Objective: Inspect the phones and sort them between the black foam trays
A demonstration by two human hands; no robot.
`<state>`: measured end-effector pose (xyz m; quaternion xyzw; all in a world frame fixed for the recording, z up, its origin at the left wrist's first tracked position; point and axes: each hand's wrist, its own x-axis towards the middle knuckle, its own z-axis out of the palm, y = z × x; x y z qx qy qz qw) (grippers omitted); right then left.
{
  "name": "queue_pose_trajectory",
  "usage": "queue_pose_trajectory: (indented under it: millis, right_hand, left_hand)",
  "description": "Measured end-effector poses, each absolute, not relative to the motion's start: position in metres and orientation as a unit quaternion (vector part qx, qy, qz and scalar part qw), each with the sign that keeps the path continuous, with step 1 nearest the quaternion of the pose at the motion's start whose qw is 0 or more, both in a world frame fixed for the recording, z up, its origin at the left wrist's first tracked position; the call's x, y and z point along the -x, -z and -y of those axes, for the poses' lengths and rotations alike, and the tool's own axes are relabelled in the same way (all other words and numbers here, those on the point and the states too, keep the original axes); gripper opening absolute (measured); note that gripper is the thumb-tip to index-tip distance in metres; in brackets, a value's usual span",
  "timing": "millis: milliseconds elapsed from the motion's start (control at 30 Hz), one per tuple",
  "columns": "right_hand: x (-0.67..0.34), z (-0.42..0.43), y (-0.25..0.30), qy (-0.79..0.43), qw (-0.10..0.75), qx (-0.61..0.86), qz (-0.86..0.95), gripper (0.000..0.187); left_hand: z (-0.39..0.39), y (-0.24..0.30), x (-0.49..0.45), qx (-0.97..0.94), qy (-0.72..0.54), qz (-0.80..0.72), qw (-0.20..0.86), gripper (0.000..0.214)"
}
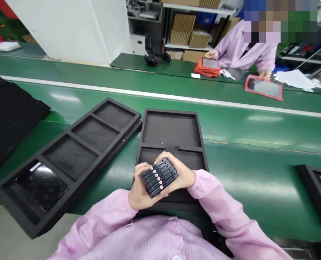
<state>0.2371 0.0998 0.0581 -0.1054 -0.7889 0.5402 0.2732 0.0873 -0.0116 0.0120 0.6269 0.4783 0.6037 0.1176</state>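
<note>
A stack of several thin black slab-like devices (159,177) is held up in front of my body, with their ported edges facing me. Small white round stickers with red marks run across those edges. My left hand (139,193) wraps the stack's left side. Around its right side and far end closes my right hand (182,174). Beneath the hands lies a black foam tray (173,112) with shallow recesses, its near part partly covered by my hands and sleeves. To the left, a longer black foam tray (86,150) has a glossy black screen device (41,186) in its nearest compartment.
A black sheet (11,115) covers the bench's left side. Another black foam tray (312,196) with a glossy device sits at the right edge. Beyond the white strip, a co-worker in a pink sleeve (231,45) handles red-framed tablets (264,87) near a red stack (207,68).
</note>
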Motion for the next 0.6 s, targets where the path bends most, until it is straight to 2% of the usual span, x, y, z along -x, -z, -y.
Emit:
queue_pose_trajectory:
  millis: [100,233,333,467,600]
  right_hand:
    - [-0.239,-0.073,-0.057,-0.486,0.394,0.210,0.751,0.074]
    - [-0.225,-0.031,-0.053,-0.427,0.523,0.385,0.629,0.066]
    - [-0.210,-0.012,-0.042,-0.353,0.572,0.462,0.579,0.063]
    - [-0.212,-0.010,-0.036,-0.334,0.549,0.462,0.612,0.066]
    - [-0.249,-0.033,-0.054,-0.362,0.405,0.347,0.764,0.082]
  left_hand:
    - [-0.018,-0.034,-0.058,-0.727,-0.551,-0.353,0.205,0.085]
    - [-0.057,-0.068,-0.037,-0.801,-0.388,-0.291,0.350,0.083]
    - [-0.075,-0.079,-0.033,-0.837,-0.292,-0.287,0.364,0.086]
    - [-0.077,-0.071,-0.025,-0.835,-0.262,-0.343,0.343,0.100]
    - [-0.042,-0.055,-0.029,-0.784,-0.330,-0.389,0.353,0.103]
